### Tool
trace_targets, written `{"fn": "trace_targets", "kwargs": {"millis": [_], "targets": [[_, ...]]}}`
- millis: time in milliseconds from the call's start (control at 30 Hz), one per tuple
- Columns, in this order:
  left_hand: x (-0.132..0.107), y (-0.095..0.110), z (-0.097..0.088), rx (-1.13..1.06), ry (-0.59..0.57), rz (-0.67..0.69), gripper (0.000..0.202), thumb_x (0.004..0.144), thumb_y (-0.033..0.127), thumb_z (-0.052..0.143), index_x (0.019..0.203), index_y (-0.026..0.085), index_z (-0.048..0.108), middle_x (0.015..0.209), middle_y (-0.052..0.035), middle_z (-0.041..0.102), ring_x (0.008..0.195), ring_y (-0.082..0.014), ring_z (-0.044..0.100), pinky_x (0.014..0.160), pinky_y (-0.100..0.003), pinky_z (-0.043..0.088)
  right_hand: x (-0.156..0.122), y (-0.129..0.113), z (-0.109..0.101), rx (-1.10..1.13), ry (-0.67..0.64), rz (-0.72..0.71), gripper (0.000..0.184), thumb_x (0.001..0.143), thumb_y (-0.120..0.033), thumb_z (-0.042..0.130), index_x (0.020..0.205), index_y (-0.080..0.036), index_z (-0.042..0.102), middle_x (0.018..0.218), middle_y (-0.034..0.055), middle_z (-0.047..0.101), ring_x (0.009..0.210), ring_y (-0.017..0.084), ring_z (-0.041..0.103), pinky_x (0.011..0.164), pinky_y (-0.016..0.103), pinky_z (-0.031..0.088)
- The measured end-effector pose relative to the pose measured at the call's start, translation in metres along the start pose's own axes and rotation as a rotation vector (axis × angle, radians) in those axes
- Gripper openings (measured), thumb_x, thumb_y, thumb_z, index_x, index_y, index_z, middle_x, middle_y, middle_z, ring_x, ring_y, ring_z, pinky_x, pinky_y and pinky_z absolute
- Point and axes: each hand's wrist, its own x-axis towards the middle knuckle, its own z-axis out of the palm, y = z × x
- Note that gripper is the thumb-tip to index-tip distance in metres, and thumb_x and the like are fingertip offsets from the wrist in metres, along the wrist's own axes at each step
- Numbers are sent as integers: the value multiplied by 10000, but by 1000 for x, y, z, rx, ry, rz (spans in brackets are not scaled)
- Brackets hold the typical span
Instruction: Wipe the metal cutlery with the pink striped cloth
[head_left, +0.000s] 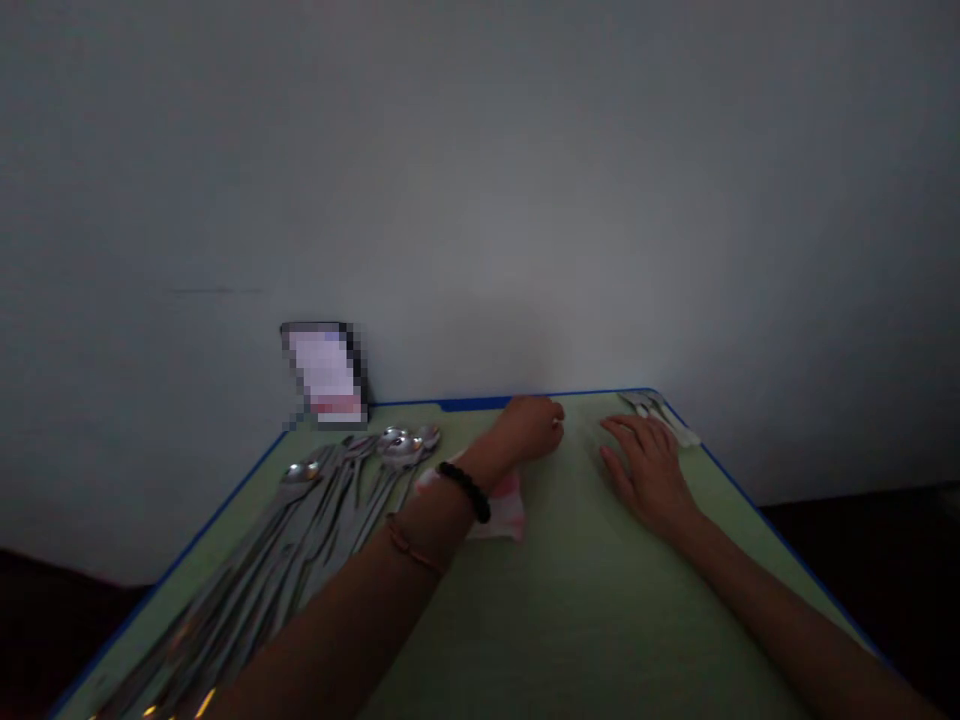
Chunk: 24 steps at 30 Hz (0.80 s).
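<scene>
My left hand [529,428] is closed near the far edge of the table, its fingers curled in; what they hold, if anything, I cannot make out. Below its wrist, partly hidden by the forearm, lies a pink and white cloth or packet [504,510]. My right hand [649,470] is open, fingers spread low over the tabletop. Just beyond it, at the far right corner, a few pieces of metal cutlery [646,402] rest by something white. Many long-handled metal spoons [401,450] and other utensils lie in a spread pile left of my left forearm.
The pale green table [585,620] has a blue edge and meets a plain grey wall [495,200]. A phone [326,370] with a lit, blurred screen leans against the wall at the far left corner. The light is dim.
</scene>
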Motion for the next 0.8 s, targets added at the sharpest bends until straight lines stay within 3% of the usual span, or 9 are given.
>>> {"fn": "trace_targets", "kwargs": {"millis": [133,233,333,467,567,700,800], "targets": [[-56,-32,-53,-6,12,-73,258,889,255,443,1090,160,576,1103,-78,595,1021,-177,543,919,-309,406,8,-54,3,212,-101,-148,413,872,-313,415,1270,-201,431,1231,120,488,1149,250,421,988,457,311],[-90,-47,-90,-22,-10,-134,328,901,319,373,1151,188,541,1071,-45,626,960,-148,573,856,-253,420,16,-96,6,337,-252,-279,469,868,-337,425,1320,-223,378,1292,109,448,1180,242,399,988,431,329],[-115,-67,-113,-11,-109,-247,327,850,385,430,1008,176,626,920,-45,682,817,-156,613,739,-242,443,21,-126,15,379,-385,-346,529,841,-380,469,1336,-228,361,1308,101,442,1177,247,401,997,432,324],[-137,-101,-109,25,-236,-410,354,762,448,517,824,143,685,786,-91,696,692,-195,623,601,-257,441,28,-140,32,379,-414,-298,461,812,-353,507,1247,-209,458,1268,107,466,1155,249,413,978,423,346],[-146,-118,-93,28,-277,-457,350,773,449,500,892,169,673,865,-82,693,756,-190,624,624,-245,444,35,-143,43,377,-370,-254,345,786,-267,519,1123,-191,527,1158,107,521,1077,235,456,928,400,386],[-146,-124,-74,40,-352,-508,303,738,414,599,910,172,661,882,-82,676,789,-201,620,679,-276,471,48,-147,59,350,-318,-160,284,775,-233,516,1052,-177,538,1084,105,531,1021,234,470,892,395,406],[-145,-122,-63,64,-375,-541,291,817,343,578,1041,156,591,1022,-88,616,875,-206,599,745,-355,496,56,-149,69,343,-296,-116,283,801,-252,497,1072,-179,530,1099,109,522,1041,236,462,903,400,402]]}}
